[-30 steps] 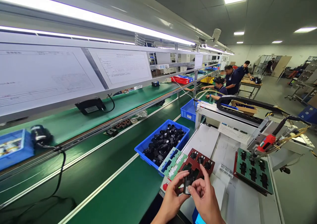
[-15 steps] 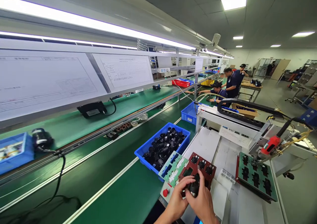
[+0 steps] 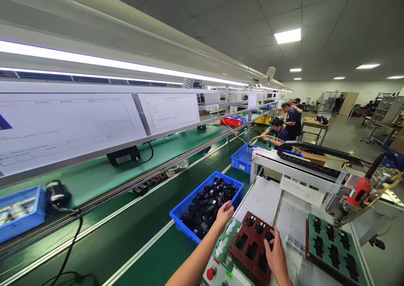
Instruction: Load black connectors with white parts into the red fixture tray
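My left hand (image 3: 224, 213) reaches over the near right edge of a blue bin (image 3: 175, 218) heaped with black plastic parts (image 3: 206, 201). Its fingers are spread and I see nothing in them. My right hand (image 3: 275, 252) is at the right side of a red-brown fixture plate (image 3: 246, 249), thumb and fingers around a small black part (image 3: 269, 235) in the far right slot. Two more black parts (image 3: 255, 225) sit in the far row of slots. Dark openings show in the nearer row, one partly behind my right hand. A green plate (image 3: 227, 239) lies left of the fixture.
A red button (image 3: 211, 273) stands on the machine's front. A second fixture (image 3: 334, 248), green with black parts, is at the right below the machine head (image 3: 360, 191). Another blue bin (image 3: 241, 159) is farther back. Several co-workers (image 3: 292, 119) are beyond the machine.
My hands, together on a black part over the fixture before, have separated. The left has moved towards the bin, the right to the fixture's right side. The view has tilted up slightly.
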The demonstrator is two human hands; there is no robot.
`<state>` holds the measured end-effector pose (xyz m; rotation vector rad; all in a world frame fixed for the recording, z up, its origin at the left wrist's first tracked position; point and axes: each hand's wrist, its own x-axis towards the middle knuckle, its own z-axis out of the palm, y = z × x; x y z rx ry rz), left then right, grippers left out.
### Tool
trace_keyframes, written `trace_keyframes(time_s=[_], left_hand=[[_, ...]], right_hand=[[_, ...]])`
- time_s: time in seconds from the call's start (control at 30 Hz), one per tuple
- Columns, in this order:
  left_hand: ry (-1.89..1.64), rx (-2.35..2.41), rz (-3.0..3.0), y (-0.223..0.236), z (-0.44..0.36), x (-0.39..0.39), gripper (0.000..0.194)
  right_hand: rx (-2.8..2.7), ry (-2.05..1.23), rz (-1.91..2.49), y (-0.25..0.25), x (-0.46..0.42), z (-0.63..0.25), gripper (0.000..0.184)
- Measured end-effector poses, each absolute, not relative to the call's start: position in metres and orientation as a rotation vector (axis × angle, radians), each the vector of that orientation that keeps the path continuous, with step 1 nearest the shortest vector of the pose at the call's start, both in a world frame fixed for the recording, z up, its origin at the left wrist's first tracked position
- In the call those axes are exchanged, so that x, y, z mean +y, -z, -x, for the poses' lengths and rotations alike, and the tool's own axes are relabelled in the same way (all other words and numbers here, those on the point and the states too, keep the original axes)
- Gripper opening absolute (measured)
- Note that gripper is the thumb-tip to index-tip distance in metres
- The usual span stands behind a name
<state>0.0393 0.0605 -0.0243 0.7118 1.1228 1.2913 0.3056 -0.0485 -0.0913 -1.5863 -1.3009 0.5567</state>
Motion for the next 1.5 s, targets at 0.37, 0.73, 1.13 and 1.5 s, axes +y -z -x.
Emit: trace_keyframes(time_s=[0.37,0.73,1.13,1.5], left_hand=[[-1.026,0.883,-0.905,0.026,-0.089,-0.078,0.066],[-0.929,0.58,-0.765,-0.037,-0.111,-0.139,0.077],[-1.138,0.804,-1.107,-0.054,-0.099,-0.144,0.063],[-1.139,0.857,-1.162,-0.057,-0.104,-0.147,0.058]], right_hand=[[-1.183,-0.722,1.412,-0.003,-0.061,-0.314,0.081],[-0.932,-1.44,0.995,-0.093,-0.126,-0.285,0.076],[-0.945,-1.498,1.117,-0.086,-0.166,-0.276,0.049],[-0.937,-1.438,1.157,-0.07,-0.169,-0.266,0.049]])
